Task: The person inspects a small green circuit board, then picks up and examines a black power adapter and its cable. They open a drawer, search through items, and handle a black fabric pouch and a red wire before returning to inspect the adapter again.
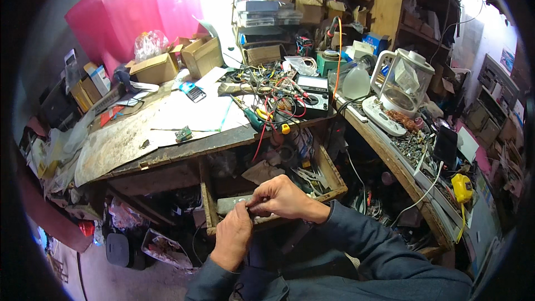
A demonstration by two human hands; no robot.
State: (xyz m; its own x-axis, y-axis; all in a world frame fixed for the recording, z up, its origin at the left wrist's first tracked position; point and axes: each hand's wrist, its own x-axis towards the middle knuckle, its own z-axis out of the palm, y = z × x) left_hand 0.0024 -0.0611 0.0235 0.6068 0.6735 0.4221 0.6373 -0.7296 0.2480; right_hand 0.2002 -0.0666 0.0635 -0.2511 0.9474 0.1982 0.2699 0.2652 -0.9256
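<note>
Over the front of an open wooden drawer, my two hands meet, fingertips pressed together. My left hand is closed, its thumb and forefinger pinched at the meeting point. From the right, my right hand reaches across with its fingers bent in a pinch against the left one. Whatever lies between the fingers is too small and too covered to make out. Just behind them a flat grey piece rests in the drawer. Deeper inside is a crumpled brown scrap.
On the workbench are a multimeter, tangled wires, pliers, a small circuit board and cardboard boxes. An electric kettle and a yellow tape measure stand on the right-hand bench. A litter-filled box sits on the floor.
</note>
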